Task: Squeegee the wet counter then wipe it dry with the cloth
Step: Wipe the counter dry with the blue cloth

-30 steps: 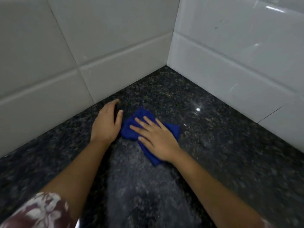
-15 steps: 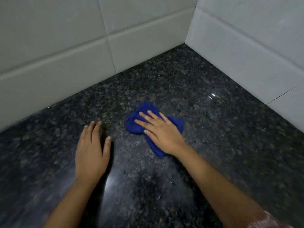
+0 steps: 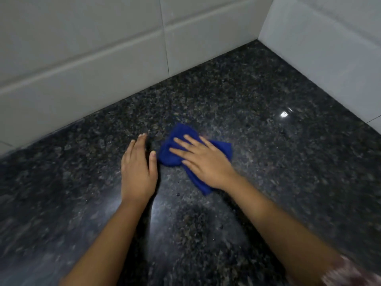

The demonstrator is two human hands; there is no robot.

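Nearest the camera, a blurred edge of patterned sleeve (image 3: 350, 273) shows at the lower right, and two bare forearms reach forward over the counter (image 3: 288, 182), a polished dark granite slab speckled with grey and brown. A few tiny water droplets (image 3: 177, 195) sit on the glossy stone between the wrists. The left hand (image 3: 137, 170) lies flat on the bare stone, fingers straight and close together, holding nothing. Just beside it, the right hand (image 3: 204, 162) presses down with straight, spread fingers on the cloth (image 3: 179, 139), a small deep-blue rag of soft, nubby weave, bunched into an uneven shape with one corner trailing below the wrist. The left thumb nearly meets the cloth's edge. Farther on, a bright glint (image 3: 284, 114) reflects off the stone. Smooth, pale rectangular wall tiles (image 3: 103, 69) with thin grout lines meet the counter at the back and right, forming a corner.
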